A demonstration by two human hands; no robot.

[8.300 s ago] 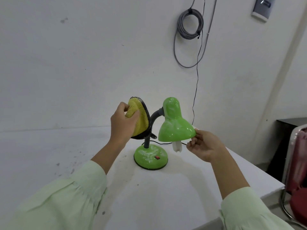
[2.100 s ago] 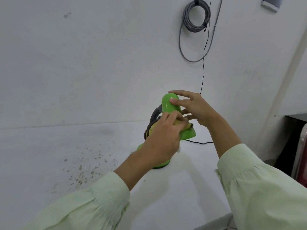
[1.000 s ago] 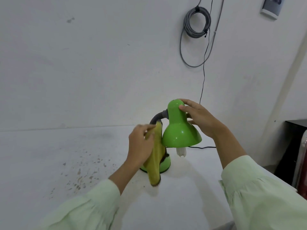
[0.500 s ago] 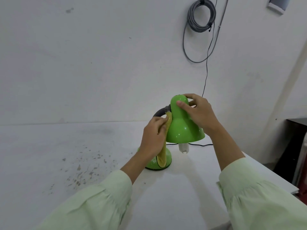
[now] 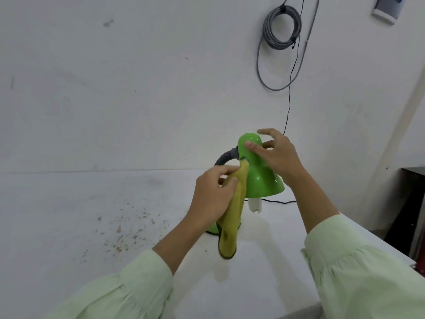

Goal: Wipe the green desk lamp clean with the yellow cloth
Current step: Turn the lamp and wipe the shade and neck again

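Note:
The green desk lamp [image 5: 259,178] stands on the white table [image 5: 69,215], its shade tilted and a white bulb [image 5: 254,205] poking out below. My left hand [image 5: 212,195] grips the yellow cloth [image 5: 232,224], which is pressed against the shade's left side and hangs down in front of the lamp's base. My right hand [image 5: 277,154] rests on the upper right of the shade with fingers spread, the index finger lifted off. The grey flexible neck [image 5: 224,158] shows behind my left hand. Most of the base is hidden by the cloth and hand.
A black power cord [image 5: 288,107] runs up the white wall behind the lamp, beside a grey cable coil [image 5: 281,26]. Brown specks mark the table to the left [image 5: 119,231]. The table's right edge [image 5: 391,242] falls off beside a dark cabinet [image 5: 411,203].
The cloth has slid lower and hangs longer along the shade's left side than half a second ago. My right hand's fingers have loosened and spread on top of the shade.

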